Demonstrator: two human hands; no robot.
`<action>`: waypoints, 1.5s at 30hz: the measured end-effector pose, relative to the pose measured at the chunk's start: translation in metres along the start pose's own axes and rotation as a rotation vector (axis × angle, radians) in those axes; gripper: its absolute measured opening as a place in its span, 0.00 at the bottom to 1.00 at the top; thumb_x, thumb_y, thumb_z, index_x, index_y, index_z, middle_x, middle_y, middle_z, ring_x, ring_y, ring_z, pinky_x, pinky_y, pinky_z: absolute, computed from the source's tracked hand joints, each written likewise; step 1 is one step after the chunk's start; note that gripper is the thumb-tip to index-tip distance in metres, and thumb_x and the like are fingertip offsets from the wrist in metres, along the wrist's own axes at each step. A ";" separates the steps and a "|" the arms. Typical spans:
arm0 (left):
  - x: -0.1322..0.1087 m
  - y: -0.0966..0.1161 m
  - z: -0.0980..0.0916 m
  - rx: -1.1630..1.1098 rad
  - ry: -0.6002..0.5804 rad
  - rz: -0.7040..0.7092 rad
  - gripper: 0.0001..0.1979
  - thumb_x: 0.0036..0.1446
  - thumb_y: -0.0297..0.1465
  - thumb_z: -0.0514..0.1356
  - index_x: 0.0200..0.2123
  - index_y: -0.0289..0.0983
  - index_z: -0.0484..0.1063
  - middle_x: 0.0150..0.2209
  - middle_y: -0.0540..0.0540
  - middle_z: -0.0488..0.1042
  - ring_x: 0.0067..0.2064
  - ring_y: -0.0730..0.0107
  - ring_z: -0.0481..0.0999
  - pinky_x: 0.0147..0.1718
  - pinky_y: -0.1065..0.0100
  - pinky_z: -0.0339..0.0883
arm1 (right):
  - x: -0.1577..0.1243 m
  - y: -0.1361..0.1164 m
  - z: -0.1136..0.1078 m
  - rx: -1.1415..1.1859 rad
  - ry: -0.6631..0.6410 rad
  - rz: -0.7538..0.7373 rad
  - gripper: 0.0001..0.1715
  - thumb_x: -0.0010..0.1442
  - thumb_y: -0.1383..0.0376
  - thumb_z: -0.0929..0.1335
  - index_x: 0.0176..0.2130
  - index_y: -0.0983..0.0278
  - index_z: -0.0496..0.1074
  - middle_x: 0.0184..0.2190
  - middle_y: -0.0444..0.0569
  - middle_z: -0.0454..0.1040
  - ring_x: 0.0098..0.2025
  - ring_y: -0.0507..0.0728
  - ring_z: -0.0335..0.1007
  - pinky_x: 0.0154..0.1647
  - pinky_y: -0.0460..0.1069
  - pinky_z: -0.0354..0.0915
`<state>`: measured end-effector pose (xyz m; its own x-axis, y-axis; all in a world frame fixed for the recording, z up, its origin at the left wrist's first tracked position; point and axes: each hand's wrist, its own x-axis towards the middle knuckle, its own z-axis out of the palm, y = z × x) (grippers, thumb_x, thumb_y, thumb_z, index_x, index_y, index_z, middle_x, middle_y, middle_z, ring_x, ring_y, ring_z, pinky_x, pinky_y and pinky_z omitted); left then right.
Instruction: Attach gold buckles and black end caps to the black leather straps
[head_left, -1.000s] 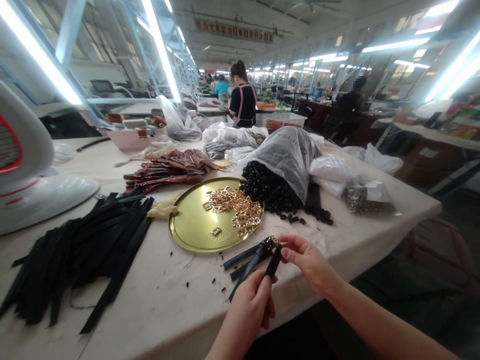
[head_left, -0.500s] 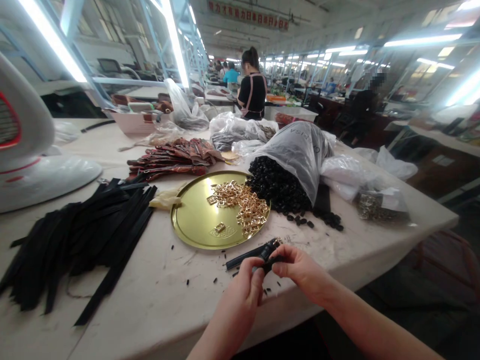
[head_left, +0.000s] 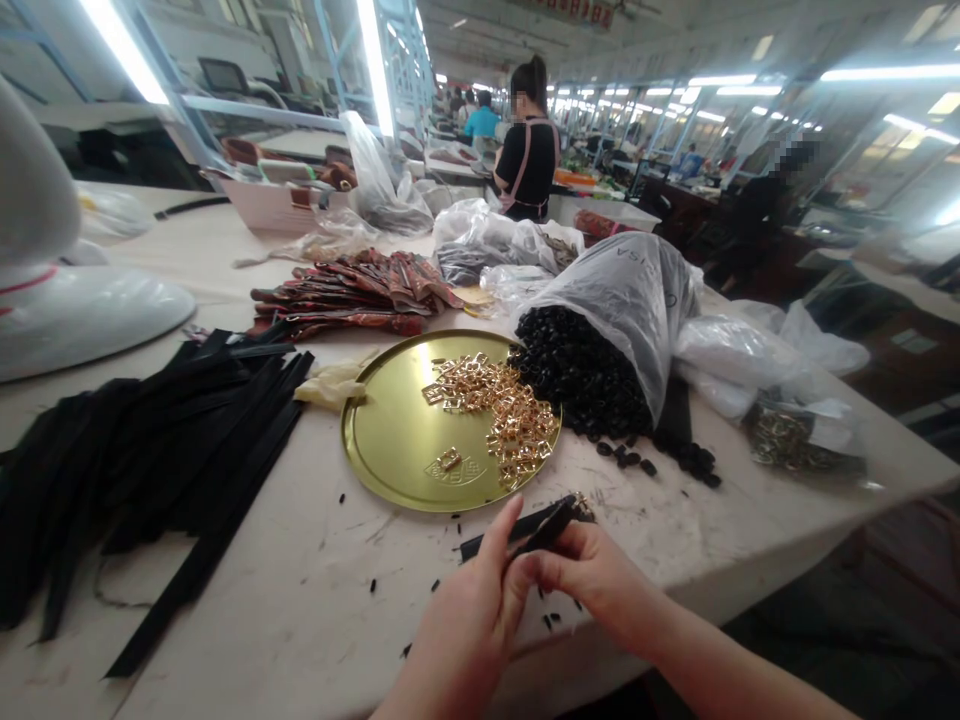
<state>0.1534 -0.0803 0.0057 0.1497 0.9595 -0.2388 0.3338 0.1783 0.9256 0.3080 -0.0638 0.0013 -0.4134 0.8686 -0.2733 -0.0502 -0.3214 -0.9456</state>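
Both hands meet near the table's front edge around a short black strap (head_left: 551,524). My left hand (head_left: 476,600) grips its lower part between thumb and fingers, with one digit pointing up alongside. My right hand (head_left: 604,575) pinches the strap from the other side, its fingers partly hidden behind it. Just beyond the hands lie black strap pieces (head_left: 480,543) with gold buckles at their right end. A round gold tray (head_left: 390,440) stands behind, carrying a heap of gold buckles (head_left: 517,425) and one lone buckle (head_left: 448,459).
Long black strips (head_left: 180,450) lie in a pile at left. A plastic bag (head_left: 622,290) spills small black loops (head_left: 585,380) beside the tray. Reddish patterned pieces (head_left: 352,290) lie behind it. A white appliance base (head_left: 112,310) stands far left. A person (head_left: 531,150) stands beyond the table.
The view has tilted down and shifted left. The strap now stands up more between my hands, and a digit of my left hand has straightened upward.
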 end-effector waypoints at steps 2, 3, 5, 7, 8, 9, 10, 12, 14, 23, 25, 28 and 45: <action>0.005 -0.003 -0.003 -0.003 -0.009 0.027 0.18 0.53 0.39 0.55 0.46 0.41 0.68 0.41 0.43 0.76 0.42 0.57 0.73 0.39 0.66 0.61 | 0.003 -0.006 -0.003 -0.113 -0.087 -0.029 0.15 0.51 0.58 0.69 0.38 0.63 0.74 0.32 0.46 0.74 0.34 0.55 0.68 0.39 0.50 0.63; 0.007 -0.004 -0.005 -0.006 -0.002 0.029 0.14 0.53 0.40 0.55 0.40 0.40 0.70 0.36 0.44 0.76 0.37 0.60 0.73 0.34 0.68 0.62 | 0.007 -0.011 -0.007 -0.215 -0.111 -0.056 0.15 0.53 0.58 0.68 0.40 0.62 0.73 0.33 0.47 0.74 0.36 0.55 0.68 0.40 0.50 0.63; 0.011 -0.006 -0.011 -0.055 0.024 -0.009 0.13 0.55 0.42 0.52 0.28 0.39 0.68 0.23 0.48 0.72 0.25 0.68 0.70 0.23 0.72 0.59 | 0.021 -0.024 -0.022 -0.497 -0.046 -0.136 0.15 0.55 0.58 0.66 0.42 0.62 0.71 0.35 0.48 0.73 0.37 0.55 0.68 0.39 0.49 0.62; 0.015 -0.007 -0.015 -0.177 0.054 -0.090 0.16 0.55 0.44 0.50 0.24 0.39 0.62 0.15 0.54 0.62 0.17 0.75 0.60 0.16 0.75 0.50 | 0.044 -0.033 -0.038 -0.851 0.192 -0.267 0.13 0.56 0.59 0.65 0.40 0.62 0.70 0.35 0.48 0.71 0.37 0.55 0.67 0.40 0.50 0.60; 0.015 -0.007 -0.016 -0.244 0.057 -0.119 0.17 0.55 0.44 0.49 0.23 0.39 0.60 0.13 0.57 0.57 0.15 0.77 0.55 0.14 0.76 0.46 | 0.057 -0.035 -0.045 -1.025 0.261 -0.285 0.11 0.56 0.61 0.65 0.39 0.62 0.70 0.36 0.49 0.70 0.38 0.56 0.66 0.41 0.50 0.59; 0.016 -0.006 -0.017 -0.301 0.056 -0.137 0.17 0.56 0.45 0.48 0.24 0.39 0.59 0.12 0.58 0.54 0.14 0.78 0.52 0.14 0.76 0.44 | 0.070 -0.034 -0.050 -1.170 0.291 -0.264 0.10 0.55 0.61 0.66 0.38 0.63 0.70 0.37 0.50 0.69 0.38 0.57 0.65 0.41 0.51 0.58; 0.016 -0.006 -0.017 -0.338 0.057 -0.144 0.17 0.56 0.45 0.47 0.25 0.38 0.60 0.12 0.59 0.53 0.14 0.79 0.51 0.14 0.76 0.43 | 0.082 -0.032 -0.054 -1.264 0.297 -0.228 0.09 0.53 0.62 0.67 0.35 0.64 0.71 0.36 0.52 0.69 0.38 0.58 0.65 0.41 0.51 0.58; 0.014 -0.006 -0.017 -0.358 0.063 -0.131 0.17 0.57 0.44 0.47 0.26 0.37 0.61 0.12 0.59 0.54 0.14 0.80 0.51 0.14 0.76 0.44 | 0.100 -0.024 -0.057 -1.301 0.275 -0.200 0.07 0.48 0.65 0.70 0.30 0.65 0.70 0.33 0.51 0.69 0.36 0.58 0.65 0.39 0.51 0.58; 0.011 -0.005 -0.017 -0.362 0.075 -0.105 0.17 0.57 0.43 0.47 0.27 0.37 0.62 0.13 0.58 0.56 0.14 0.80 0.53 0.15 0.76 0.47 | 0.109 -0.016 -0.057 -1.267 0.257 -0.207 0.06 0.46 0.68 0.71 0.27 0.65 0.69 0.30 0.50 0.69 0.35 0.57 0.65 0.37 0.50 0.58; 0.002 0.022 -0.007 -0.455 0.149 -0.004 0.13 0.53 0.40 0.54 0.26 0.37 0.59 0.16 0.58 0.60 0.15 0.82 0.55 0.16 0.77 0.50 | 0.051 -0.033 -0.035 -0.779 0.114 -0.270 0.08 0.57 0.62 0.63 0.31 0.66 0.65 0.25 0.43 0.69 0.27 0.50 0.65 0.27 0.44 0.61; 0.002 0.027 0.000 -0.499 0.128 -0.020 0.13 0.51 0.40 0.57 0.27 0.36 0.60 0.16 0.58 0.60 0.15 0.82 0.55 0.15 0.77 0.49 | 0.027 -0.037 -0.023 -0.600 0.089 -0.297 0.08 0.56 0.61 0.64 0.31 0.65 0.65 0.25 0.43 0.69 0.26 0.50 0.65 0.27 0.45 0.61; -0.002 0.029 0.011 -0.592 0.088 -0.056 0.14 0.48 0.40 0.60 0.28 0.35 0.64 0.19 0.56 0.62 0.16 0.83 0.55 0.15 0.78 0.48 | -0.005 -0.038 -0.006 -0.673 0.178 -0.417 0.02 0.54 0.66 0.65 0.30 0.63 0.67 0.26 0.43 0.70 0.28 0.51 0.66 0.29 0.45 0.61; -0.031 0.030 0.032 0.247 0.168 0.245 0.05 0.47 0.27 0.56 0.30 0.37 0.71 0.29 0.47 0.73 0.32 0.66 0.70 0.33 0.68 0.60 | -0.046 -0.012 -0.013 -0.565 0.101 -0.458 0.14 0.53 0.73 0.63 0.40 0.63 0.71 0.35 0.47 0.72 0.38 0.55 0.68 0.39 0.49 0.63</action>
<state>0.1884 -0.1119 0.0313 0.1049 0.9931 0.0514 0.5240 -0.0992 0.8459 0.3396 -0.0945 0.0228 -0.3766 0.9083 0.1821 0.2898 0.3022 -0.9081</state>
